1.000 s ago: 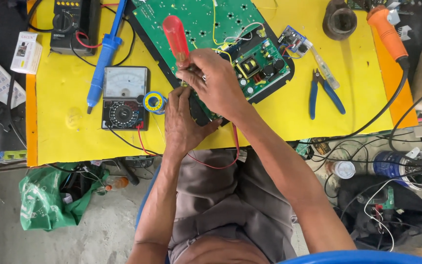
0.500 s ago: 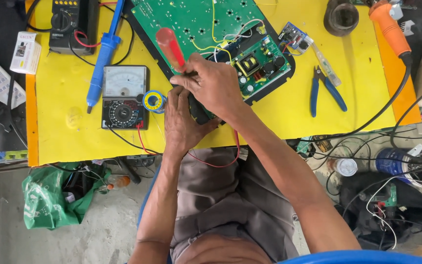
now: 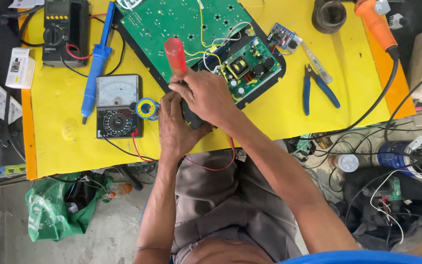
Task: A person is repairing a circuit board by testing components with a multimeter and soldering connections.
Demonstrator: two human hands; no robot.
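Right hand [image 3: 206, 95] clenched around red, glossy screwdriver handle [image 3: 175, 56], upright over green circuit board [image 3: 191, 29]. Left hand [image 3: 174, 127] curled on black casing edge [image 3: 191, 117] just below. Beside it, round solder spool [image 3: 147, 108], boxy analog meter [image 3: 118, 105]. Bare yellow mat [image 3: 274, 112] toward blue-handled pliers [image 3: 318, 88].

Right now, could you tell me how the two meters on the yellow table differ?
The analog meter is grey and black with a needle dial, and lies near the left hand. The digital meter is all dark with a screen, and lies at the far corner of the table. Both have a round selector knob and attached wires.
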